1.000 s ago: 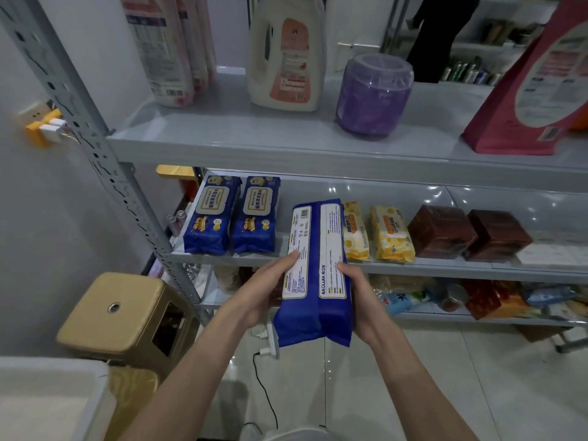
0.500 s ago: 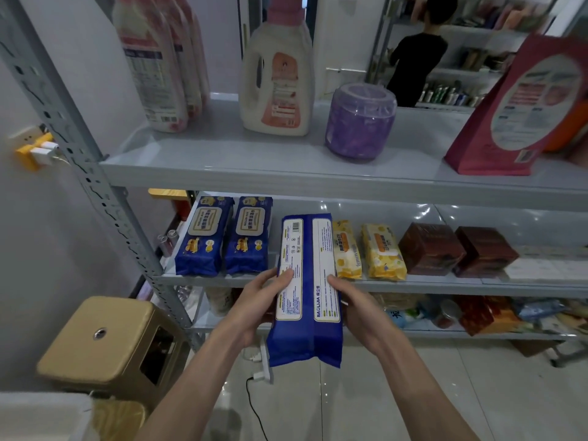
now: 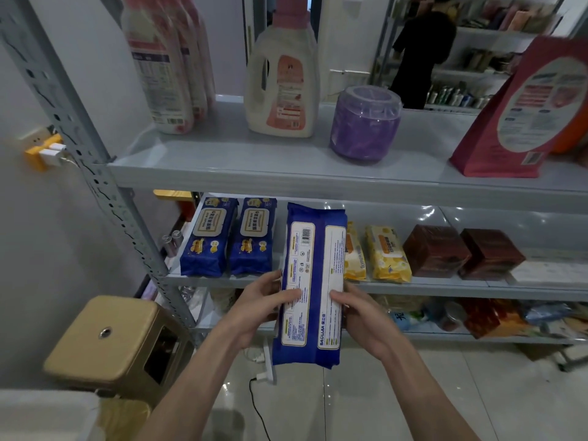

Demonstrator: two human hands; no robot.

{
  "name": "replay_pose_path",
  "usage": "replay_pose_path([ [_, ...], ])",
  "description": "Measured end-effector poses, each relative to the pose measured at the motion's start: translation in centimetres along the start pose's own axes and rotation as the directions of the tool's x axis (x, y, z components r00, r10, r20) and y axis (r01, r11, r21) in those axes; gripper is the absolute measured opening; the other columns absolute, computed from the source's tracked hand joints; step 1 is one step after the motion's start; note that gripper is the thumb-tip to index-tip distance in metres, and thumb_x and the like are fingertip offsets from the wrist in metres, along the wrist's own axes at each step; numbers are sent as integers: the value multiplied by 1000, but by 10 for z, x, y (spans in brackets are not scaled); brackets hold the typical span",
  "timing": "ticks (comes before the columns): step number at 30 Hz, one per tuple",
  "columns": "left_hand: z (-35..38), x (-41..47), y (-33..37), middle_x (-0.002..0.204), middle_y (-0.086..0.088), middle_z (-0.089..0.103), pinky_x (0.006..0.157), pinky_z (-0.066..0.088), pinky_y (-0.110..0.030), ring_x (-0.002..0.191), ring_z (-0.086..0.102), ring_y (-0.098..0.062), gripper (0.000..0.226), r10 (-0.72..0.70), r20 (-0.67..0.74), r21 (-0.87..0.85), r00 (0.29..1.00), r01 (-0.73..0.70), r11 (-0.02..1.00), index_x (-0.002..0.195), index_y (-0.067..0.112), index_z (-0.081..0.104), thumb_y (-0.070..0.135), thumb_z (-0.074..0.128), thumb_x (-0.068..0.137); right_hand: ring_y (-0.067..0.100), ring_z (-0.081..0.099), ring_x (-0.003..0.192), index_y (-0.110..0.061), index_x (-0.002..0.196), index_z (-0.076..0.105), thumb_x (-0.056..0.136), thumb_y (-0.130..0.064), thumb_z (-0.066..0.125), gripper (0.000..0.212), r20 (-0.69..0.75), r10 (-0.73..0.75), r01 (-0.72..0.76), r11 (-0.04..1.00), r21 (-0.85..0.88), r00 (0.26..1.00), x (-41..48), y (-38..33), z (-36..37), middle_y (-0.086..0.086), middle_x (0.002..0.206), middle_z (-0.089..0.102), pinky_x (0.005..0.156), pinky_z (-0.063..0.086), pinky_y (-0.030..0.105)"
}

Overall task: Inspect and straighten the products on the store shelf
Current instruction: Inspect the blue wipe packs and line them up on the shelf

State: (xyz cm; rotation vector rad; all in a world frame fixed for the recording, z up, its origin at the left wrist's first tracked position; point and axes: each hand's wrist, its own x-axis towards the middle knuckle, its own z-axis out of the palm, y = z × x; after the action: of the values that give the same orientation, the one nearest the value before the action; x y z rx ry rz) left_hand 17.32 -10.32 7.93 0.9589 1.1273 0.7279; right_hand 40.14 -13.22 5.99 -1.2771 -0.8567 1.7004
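You've got the blue pack (image 3: 310,281) in both hands, back side up, barcode and print facing you. Left hand (image 3: 254,308) wraps its left edge, thumb on the label; right hand (image 3: 359,316) wraps the right edge, thumb on the other label panel. Both hands closed around the pack, fingers under it hidden. The pack runs 12-to-6, top end over the front lip of the middle shelf (image 3: 445,286), bottom end hanging out past the edge.

At the pack's 10 o'clock, two matching blue packs (image 3: 229,237) lie side by side on that shelf, face up. At its 2 o'clock, two yellow packs (image 3: 378,254) sit just beside it, then two brown boxes (image 3: 461,253) further at 3. Top shelf at 12: white detergent jug (image 3: 283,81) and purple tub (image 3: 366,122).
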Motion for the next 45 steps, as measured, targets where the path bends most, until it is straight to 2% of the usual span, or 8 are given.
replay_pose_path([
  [7, -6, 1, 2, 129, 5, 68, 95, 58, -44, 112, 70, -13, 74, 55, 16, 42, 998, -56, 998, 136, 30, 54, 16, 89, 72, 32, 64, 125, -19, 142, 54, 76, -17, 80, 70, 24, -46, 45, 999, 27, 999, -1, 7, -4, 12, 135, 68, 105, 49, 51],
  [13, -5, -1, 0, 125, 5, 68, 79, 58, -29, 105, 71, -6, 68, 62, 40, 34, 997, -63, 997, 133, 29, 53, 8, 84, 77, 30, 66, 123, -21, 143, 54, 74, -14, 80, 73, 36, -72, 71, 997, 12, 997, -4, 6, -4, 10, 134, 68, 99, 52, 49],
  [18, -7, -1, -6, 127, 3, 70, 95, 57, -42, 113, 70, -13, 71, 48, 36, -4, 998, -48, 999, 133, 26, 53, 17, 88, 72, 25, 67, 122, -28, 144, 53, 76, -18, 82, 75, 30, -95, 96, 993, -61, 995, -7, 2, 2, 4, 131, 70, 97, 54, 47],
  [27, -13, 0, -16, 121, -8, 73, 99, 53, -50, 112, 70, -28, 64, -2, 25, -159, 1000, 6, 987, 132, 22, 55, 22, 80, 72, 13, 74, 104, -36, 137, 57, 72, -20, 87, 74, -82, -146, 133, 981, -141, 986, -5, -7, 21, -5, 121, 72, 75, 62, 33],
  [32, -10, 0, -21, 118, -7, 74, 103, 51, -54, 112, 70, -28, 63, -8, 1, -138, 1000, 8, 990, 130, 24, 57, 35, 80, 73, 22, 73, 110, -30, 144, 52, 71, -29, 84, 80, -48, -115, 109, 988, -107, 992, -6, -3, 20, -2, 121, 74, 88, 60, 43],
  [38, -3, -3, -23, 112, -6, 76, 97, 54, -49, 108, 72, -27, 63, -42, -37, -97, 998, 38, 995, 125, 22, 59, 55, 77, 74, 24, 73, 111, -24, 142, 54, 80, -30, 77, 67, -29, -90, 89, 994, -60, 995, -7, 8, 17, 3, 119, 75, 89, 57, 40],
  [42, -5, -5, -21, 119, -9, 74, 92, 55, -45, 111, 71, -28, 65, -67, 16, -126, 998, 69, 990, 129, 21, 59, 51, 83, 76, 28, 73, 111, -30, 146, 47, 82, -40, 82, 75, -113, -55, 60, 998, 37, 992, -1, 16, 16, 8, 121, 74, 95, 58, 50],
  [45, -7, -6, -18, 122, -7, 73, 93, 55, -43, 113, 71, -26, 62, -18, 73, -100, 997, 25, 995, 136, 23, 56, 42, 80, 82, 30, 73, 111, -35, 144, 46, 86, -41, 76, 65, -136, -43, 62, 989, 137, 990, 1, 15, 16, 10, 123, 73, 90, 59, 50],
])
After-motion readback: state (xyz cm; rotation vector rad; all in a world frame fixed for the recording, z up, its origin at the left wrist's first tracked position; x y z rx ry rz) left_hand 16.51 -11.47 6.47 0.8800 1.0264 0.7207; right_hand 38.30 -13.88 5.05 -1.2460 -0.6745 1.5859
